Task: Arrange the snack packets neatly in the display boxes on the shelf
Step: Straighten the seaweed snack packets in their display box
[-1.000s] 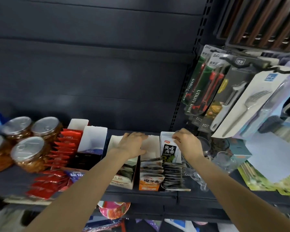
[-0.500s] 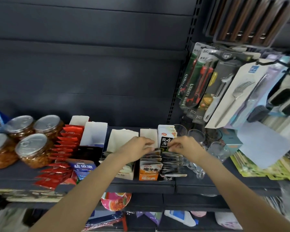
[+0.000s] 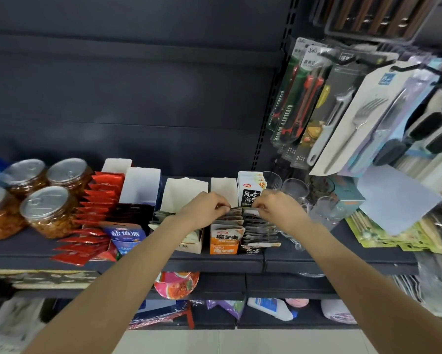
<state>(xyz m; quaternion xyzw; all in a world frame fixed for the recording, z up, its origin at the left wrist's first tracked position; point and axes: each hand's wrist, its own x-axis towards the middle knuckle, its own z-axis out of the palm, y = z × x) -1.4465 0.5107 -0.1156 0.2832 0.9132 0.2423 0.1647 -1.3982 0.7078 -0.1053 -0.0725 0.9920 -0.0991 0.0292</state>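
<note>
Several open display boxes stand side by side on the dark shelf (image 3: 214, 261). An orange box (image 3: 223, 247) holds a row of grey-beige snack packets (image 3: 228, 222). To its right a black-and-white box (image 3: 250, 194) holds dark packets (image 3: 262, 232). My left hand (image 3: 204, 209) pinches the top edges of the rearmost packets in the orange box. My right hand (image 3: 274, 206) pinches the rear packets of the black-and-white box. A white box (image 3: 182, 192) to the left holds greenish packets, partly hidden by my left forearm.
Red packets (image 3: 97, 203) spill forward at the left beside a blue-labelled box (image 3: 125, 236) and foil-lidded jars (image 3: 48, 213). Clear glasses (image 3: 295, 190) stand right of the boxes. Carded utility knives, peelers and forks (image 3: 342, 116) hang at the upper right. Lower shelves hold more goods.
Both hands drew back from the rear of the boxes toward each other and now pinch packet tops at the seam between the two right-hand boxes. The camera has shifted slightly.
</note>
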